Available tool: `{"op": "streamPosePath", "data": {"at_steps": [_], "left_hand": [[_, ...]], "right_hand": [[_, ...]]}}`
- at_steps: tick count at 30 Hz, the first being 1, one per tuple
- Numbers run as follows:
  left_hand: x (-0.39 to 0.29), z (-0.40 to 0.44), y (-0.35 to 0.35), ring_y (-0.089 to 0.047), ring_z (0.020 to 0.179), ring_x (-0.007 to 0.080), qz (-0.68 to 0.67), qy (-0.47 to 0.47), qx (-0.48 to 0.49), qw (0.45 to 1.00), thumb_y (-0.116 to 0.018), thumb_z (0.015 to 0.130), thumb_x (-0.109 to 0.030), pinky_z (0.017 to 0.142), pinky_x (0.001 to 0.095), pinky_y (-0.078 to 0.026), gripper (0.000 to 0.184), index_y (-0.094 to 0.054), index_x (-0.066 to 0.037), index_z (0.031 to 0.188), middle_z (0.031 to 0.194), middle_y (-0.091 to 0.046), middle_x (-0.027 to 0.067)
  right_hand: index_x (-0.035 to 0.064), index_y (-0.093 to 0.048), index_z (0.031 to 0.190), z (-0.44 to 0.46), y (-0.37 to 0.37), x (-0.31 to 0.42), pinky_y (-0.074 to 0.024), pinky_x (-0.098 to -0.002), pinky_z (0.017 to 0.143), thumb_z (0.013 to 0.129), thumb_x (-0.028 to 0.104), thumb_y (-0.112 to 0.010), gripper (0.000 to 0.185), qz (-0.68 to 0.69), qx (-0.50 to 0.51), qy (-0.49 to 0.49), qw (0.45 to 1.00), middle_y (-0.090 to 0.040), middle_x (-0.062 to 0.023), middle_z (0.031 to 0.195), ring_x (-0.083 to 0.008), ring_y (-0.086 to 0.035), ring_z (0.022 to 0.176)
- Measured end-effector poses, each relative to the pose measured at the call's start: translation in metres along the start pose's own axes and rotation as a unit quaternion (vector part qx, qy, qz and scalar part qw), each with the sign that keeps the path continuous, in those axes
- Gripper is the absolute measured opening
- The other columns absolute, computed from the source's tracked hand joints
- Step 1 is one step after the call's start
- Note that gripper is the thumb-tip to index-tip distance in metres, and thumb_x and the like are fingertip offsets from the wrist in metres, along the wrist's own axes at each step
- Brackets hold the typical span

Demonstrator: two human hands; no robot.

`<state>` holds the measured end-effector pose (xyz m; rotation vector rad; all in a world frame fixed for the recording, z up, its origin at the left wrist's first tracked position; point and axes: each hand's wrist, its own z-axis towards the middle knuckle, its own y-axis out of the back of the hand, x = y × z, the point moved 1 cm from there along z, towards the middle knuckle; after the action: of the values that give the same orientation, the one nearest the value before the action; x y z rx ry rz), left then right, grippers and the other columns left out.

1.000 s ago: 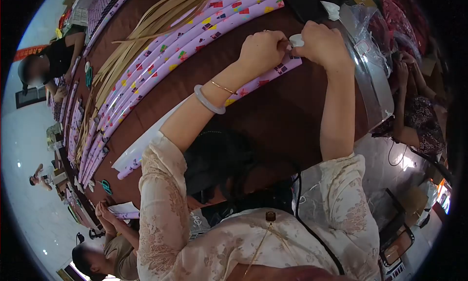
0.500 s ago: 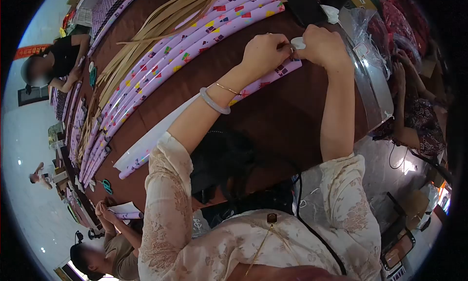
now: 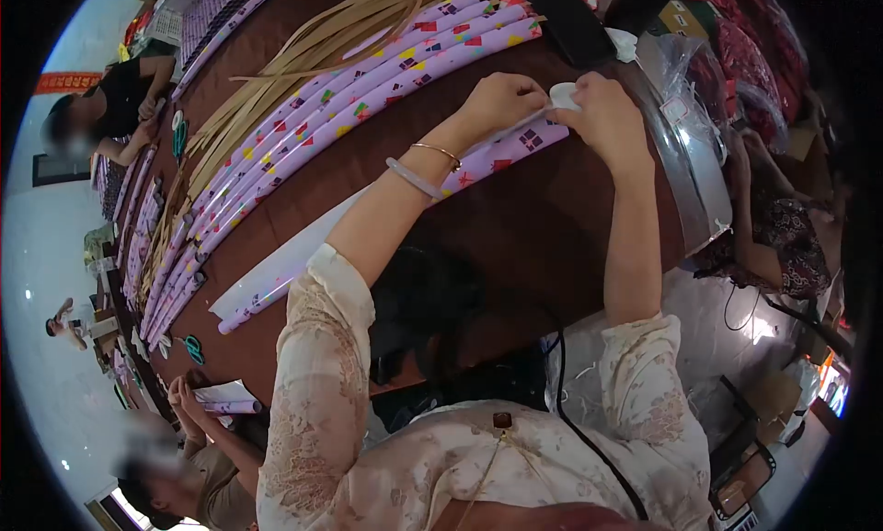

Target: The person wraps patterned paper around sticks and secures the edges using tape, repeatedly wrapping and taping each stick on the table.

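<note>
A partly rolled sheet of lilac wrapping paper (image 3: pixel 510 152) with coloured prints lies slantwise across the brown table, its white underside (image 3: pixel 299 257) showing along one edge. My right hand (image 3: pixel 607 117) is closed on a small white roll, seemingly tape (image 3: pixel 562 95), at the paper's far right end. Just left of it, my left hand (image 3: pixel 501 103) rests by the paper's upper edge with fingers curled and pinched. What those fingertips grip is hidden. A pale strip shows between them and the roll.
Several rolled lilac papers (image 3: pixel 349 98) and brown strips (image 3: pixel 276 89) lie beyond my arms. A black phone (image 3: pixel 567 20) is near the far edge, with clear plastic (image 3: pixel 685 117) at right. Green-handled scissors (image 3: pixel 194 349) lie at left. Other people work around the table.
My hands have moved slightly apart and a little toward me. The white roll and a pale strip along the paper's edge now show more clearly. The view has shifted slightly.
</note>
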<state>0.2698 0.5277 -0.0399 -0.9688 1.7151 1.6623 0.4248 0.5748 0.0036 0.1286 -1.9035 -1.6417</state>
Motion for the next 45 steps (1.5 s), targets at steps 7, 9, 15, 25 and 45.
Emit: {"op": "streamPosePath", "data": {"at_steps": [7, 9, 15, 25, 45], "left_hand": [[0.004, 0.001, -0.003, -0.057, 0.074, 0.0125, -0.053, 0.027, 0.025, 0.998, -0.058, 0.081, -0.019, 0.072, 0.0256, -0.045, 0.023, -0.064, -0.001, 0.092, 0.081, -0.064, 0.0087], [0.004, 0.000, -0.002, -0.055, 0.076, 0.0108, -0.062, 0.037, 0.048, 0.996, -0.058, 0.082, -0.020, 0.073, 0.0245, -0.045, 0.023, -0.064, 0.000, 0.093, 0.082, -0.064, 0.0063], [0.004, -0.003, 0.000, -0.054, 0.079, 0.0097, -0.095, 0.036, 0.061, 0.993, -0.058, 0.083, -0.020, 0.075, 0.0239, -0.044, 0.024, -0.064, 0.001, 0.093, 0.086, -0.064, 0.0052], [0.001, -0.009, 0.006, -0.052, 0.077, 0.0086, -0.104, 0.013, 0.080, 0.991, -0.058, 0.084, -0.022, 0.073, 0.0242, -0.043, 0.025, -0.063, -0.001, 0.096, 0.084, -0.063, 0.0042], [0.005, -0.004, 0.002, -0.057, 0.075, 0.0133, -0.035, -0.021, 0.073, 0.996, -0.060, 0.079, -0.023, 0.072, 0.0270, -0.045, 0.023, -0.065, -0.004, 0.092, 0.081, -0.064, 0.0074]], "right_hand": [[-0.0028, -0.064, 0.085, -0.010, -0.019, -0.016, -0.0450, -0.0370, 0.078, 0.070, 0.032, -0.069, 0.038, 0.037, -0.078, 0.126, 0.988, -0.057, -0.0114, 0.104, -0.0275, -0.053, 0.097], [-0.0049, -0.065, 0.078, -0.010, -0.021, -0.020, -0.0444, -0.0373, 0.078, 0.072, 0.030, -0.068, 0.035, 0.091, -0.096, 0.143, 0.981, -0.057, -0.0111, 0.108, -0.0283, -0.054, 0.096], [-0.0061, -0.063, 0.082, -0.012, -0.019, -0.021, -0.0444, -0.0359, 0.078, 0.071, 0.028, -0.068, 0.036, 0.140, -0.074, 0.146, 0.976, -0.056, -0.0133, 0.110, -0.0292, -0.055, 0.094], [-0.0063, -0.063, 0.081, -0.005, -0.019, -0.027, -0.0441, -0.0354, 0.078, 0.070, 0.029, -0.070, 0.037, 0.199, -0.043, 0.147, 0.968, -0.056, -0.0138, 0.108, -0.0287, -0.055, 0.093], [-0.0045, -0.060, 0.082, 0.006, -0.039, -0.028, -0.0440, -0.0342, 0.081, 0.061, 0.021, -0.068, 0.034, 0.146, -0.146, 0.186, 0.961, -0.059, -0.0122, 0.102, -0.0265, -0.054, 0.093]]}}
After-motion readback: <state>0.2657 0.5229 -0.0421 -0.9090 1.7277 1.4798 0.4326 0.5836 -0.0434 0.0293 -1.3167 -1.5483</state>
